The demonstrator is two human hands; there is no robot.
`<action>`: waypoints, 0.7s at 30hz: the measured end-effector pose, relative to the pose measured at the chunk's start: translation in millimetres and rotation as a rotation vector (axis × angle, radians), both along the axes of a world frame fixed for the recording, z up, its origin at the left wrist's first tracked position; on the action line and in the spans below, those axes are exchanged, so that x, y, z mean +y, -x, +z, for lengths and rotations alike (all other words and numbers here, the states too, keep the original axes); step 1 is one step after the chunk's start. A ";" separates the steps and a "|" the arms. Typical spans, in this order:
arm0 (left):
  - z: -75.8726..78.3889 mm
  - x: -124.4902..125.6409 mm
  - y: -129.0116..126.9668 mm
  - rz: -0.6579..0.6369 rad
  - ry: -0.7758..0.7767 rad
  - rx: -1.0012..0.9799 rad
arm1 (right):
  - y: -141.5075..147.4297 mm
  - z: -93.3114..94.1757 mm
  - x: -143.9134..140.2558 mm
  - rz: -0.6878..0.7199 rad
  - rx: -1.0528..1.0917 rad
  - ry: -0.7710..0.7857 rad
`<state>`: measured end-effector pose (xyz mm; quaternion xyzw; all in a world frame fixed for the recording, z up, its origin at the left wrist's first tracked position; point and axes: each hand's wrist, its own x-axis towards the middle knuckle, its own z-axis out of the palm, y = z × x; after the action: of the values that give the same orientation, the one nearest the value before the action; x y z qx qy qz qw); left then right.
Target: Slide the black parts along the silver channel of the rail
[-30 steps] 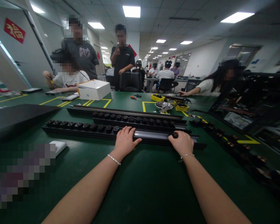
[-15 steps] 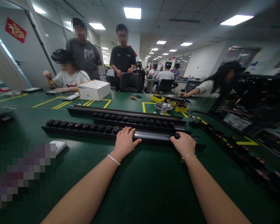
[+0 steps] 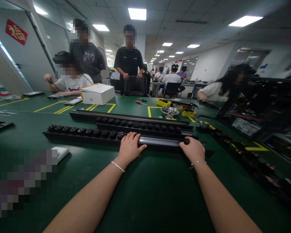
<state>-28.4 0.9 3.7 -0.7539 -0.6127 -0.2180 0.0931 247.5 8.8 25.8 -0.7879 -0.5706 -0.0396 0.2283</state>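
Note:
In front of me a long black rail (image 3: 157, 148) lies across the green table, with a row of small black blocks (image 3: 89, 132) along its left part and a smooth, shiny channel (image 3: 158, 141) to their right. My left hand (image 3: 130, 149) holds the rail over the end of that row, fingers draped across it and thumb on the near side. Toward the rail's right end, my right hand (image 3: 193, 150) is closed on a small black block (image 3: 186, 141), mostly covered by the fingers. Behind lies a second rail (image 3: 140, 124) carrying similar blocks.
A third long rail (image 3: 131, 116) lies farther back. Beyond are a metal bowl (image 3: 169, 111), yellow trays (image 3: 163, 102), a screwdriver (image 3: 139, 102) and a white box (image 3: 97, 94). More dark parts (image 3: 247, 153) line the right side, near a black frame (image 3: 254, 106). Other people sit and stand around.
My right hand has shifted slightly right along the rail with the small black block. My left hand stays put. The co-worker's hand at the right has drawn back.

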 end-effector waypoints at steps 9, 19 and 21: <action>0.6 -0.5 -1.1 0.004 0.011 -0.005 | -5.3 -0.9 0.7 -0.021 -0.018 -0.007; -0.2 -0.1 -0.4 0.003 0.003 0.007 | -9.7 0.5 0.4 -0.032 -0.011 0.006; 0.4 -0.2 -0.3 0.002 0.005 0.008 | -10.7 1.0 0.4 -0.036 0.004 0.013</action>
<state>-28.1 0.7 4.1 -0.7543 -0.6138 -0.2131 0.0939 258.1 9.2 26.7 -0.7995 -0.5563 -0.0384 0.2233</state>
